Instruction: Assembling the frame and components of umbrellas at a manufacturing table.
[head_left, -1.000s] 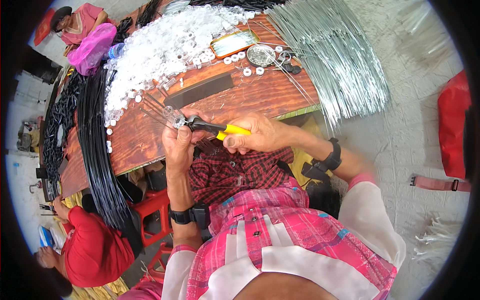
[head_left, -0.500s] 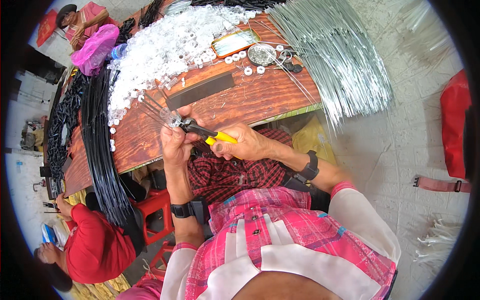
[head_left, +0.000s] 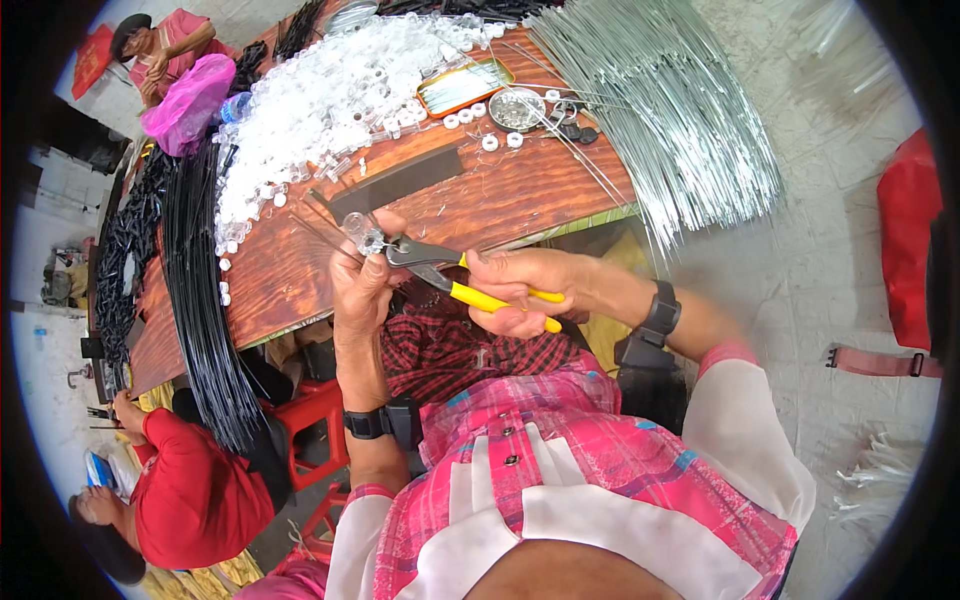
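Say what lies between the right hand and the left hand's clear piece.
The head view shows yellow-handled pliers there, their dark jaws beside the clear piece, their handles in the right hand.

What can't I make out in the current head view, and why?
All in the head view:
Left hand: some fingers hidden behind the clear plastic piece and pliers.
Plier tips: too small to tell whether they grip anything.
Yellow handles: partly covered by the right hand.
Red item: cut off by the dark right rim.
Pale strands, upper right: blurred.
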